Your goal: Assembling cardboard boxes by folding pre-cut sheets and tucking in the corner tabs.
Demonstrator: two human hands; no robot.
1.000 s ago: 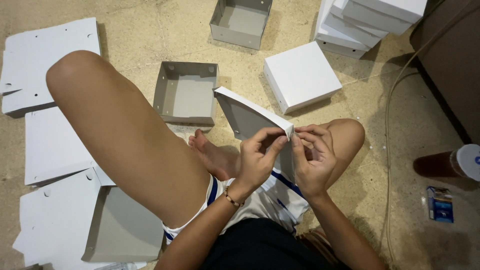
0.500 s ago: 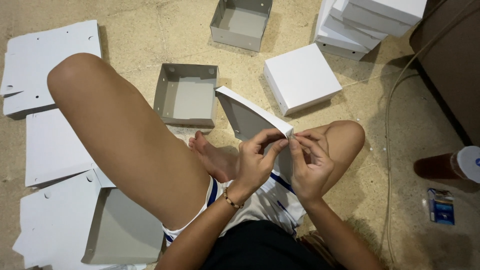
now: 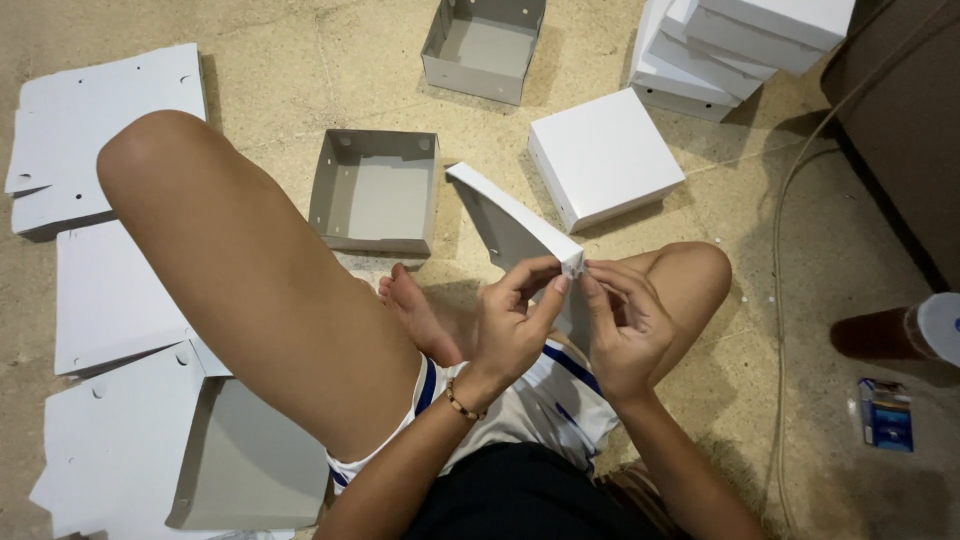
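I sit on the floor with a partly folded white cardboard box piece [image 3: 505, 215] held up in front of me. My left hand [image 3: 510, 320] pinches its near corner from the left, thumb and fingers closed on the card. My right hand [image 3: 625, 325] grips the same corner from the right, fingertips meeting the left hand's. The piece's grey inner face tilts toward me. My raised left knee [image 3: 190, 190] is at the left, my right knee [image 3: 690, 275] just beyond my right hand.
An open grey-lined tray [image 3: 375, 190] lies ahead, another [image 3: 485, 45] farther back. A closed white box [image 3: 605, 155] and a stack of white boxes [image 3: 740, 40] sit at back right. Flat white card blanks [image 3: 100, 290] lie left. A cable [image 3: 785, 250], bottle [image 3: 900, 330] and small blue packet [image 3: 885, 415] lie right.
Both hands stay on the corner of the card piece; the fingers have shifted slightly and the piece is tilted a little differently.
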